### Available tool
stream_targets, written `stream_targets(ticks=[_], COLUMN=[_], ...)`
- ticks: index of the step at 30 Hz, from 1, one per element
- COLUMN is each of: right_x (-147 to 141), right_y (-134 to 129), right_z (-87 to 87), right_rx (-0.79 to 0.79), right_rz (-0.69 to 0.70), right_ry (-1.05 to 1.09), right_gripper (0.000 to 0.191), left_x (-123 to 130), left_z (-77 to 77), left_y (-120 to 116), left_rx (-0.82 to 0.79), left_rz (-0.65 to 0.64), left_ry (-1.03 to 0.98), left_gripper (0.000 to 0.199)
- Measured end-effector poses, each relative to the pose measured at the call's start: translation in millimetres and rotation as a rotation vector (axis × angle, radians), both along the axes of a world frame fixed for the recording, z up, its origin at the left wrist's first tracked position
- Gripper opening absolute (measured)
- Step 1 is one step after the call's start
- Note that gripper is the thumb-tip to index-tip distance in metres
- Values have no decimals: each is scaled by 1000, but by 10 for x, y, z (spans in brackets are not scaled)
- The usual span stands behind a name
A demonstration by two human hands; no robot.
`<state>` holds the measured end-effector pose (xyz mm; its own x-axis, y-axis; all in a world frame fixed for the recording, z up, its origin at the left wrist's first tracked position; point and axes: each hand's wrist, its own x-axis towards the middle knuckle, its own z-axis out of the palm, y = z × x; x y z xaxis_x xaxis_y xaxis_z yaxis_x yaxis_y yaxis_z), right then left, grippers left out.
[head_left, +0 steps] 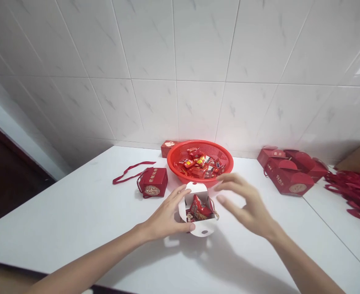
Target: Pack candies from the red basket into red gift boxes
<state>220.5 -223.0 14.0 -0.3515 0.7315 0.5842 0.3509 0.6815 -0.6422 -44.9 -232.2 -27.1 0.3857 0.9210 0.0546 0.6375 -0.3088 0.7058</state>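
My left hand [168,215] grips the left side of a small candy box [204,228], thumb at the front flap and fingers at the back. The box's flaps stand open and show their white inside. Red-wrapped candy [200,207] lies in it, and a thin twisted cord hangs at its right edge. To the right of the box my right hand [249,205] hovers with fingers apart, slightly blurred, with nothing visible in it. Just behind the box is a red plastic basket [174,165] holding many wrapped candies [198,161].
A closed red box [155,182] with a cord handle and a red ribbon [127,178] lie at left. Another red box [167,149] sits behind the basket. Several red boxes [290,178] stand at right, beside a heap of red ribbons [356,192]. A tiled wall [198,106] backs the table.
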Motion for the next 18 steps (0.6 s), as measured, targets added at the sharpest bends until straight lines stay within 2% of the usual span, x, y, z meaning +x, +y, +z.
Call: stream_targets(ticks=[2,6,8,11,13,14,16,18], right_x=[-86,-132,-98,-51,-55,-72,-129,-197], right_y=[-25,-86,-112,-135,-150,-159,-180,-199], right_z=[-168,-522,-621,-679,-701,-717,-766,-831], right_rx=[-35,-138,-149,-167,-188,-197,-209,-208], right_rz=[49,97,134,198,210,202,161,93], right_ry=[-58,-121,-112,-78,-35,-10,40,95], right_gripper=[17,36,45,55,51,45,32,27], left_x=[16,28,21,10,16,24,46,67], left_z=[-12,-25,-19,5,13,8,-15,-46], left_y=[-21,-43,-41,-36,-38,-41,-48,-53], left_rx=[35,71,66,79,82,85,120,178], left_rz=[-2,1,-19,-103,-142,-144,-120,-65], left_ry=[-33,-122,-119,-115,-135,-139,-123,-101], left_gripper=[104,107,97,62,40,36,34,40])
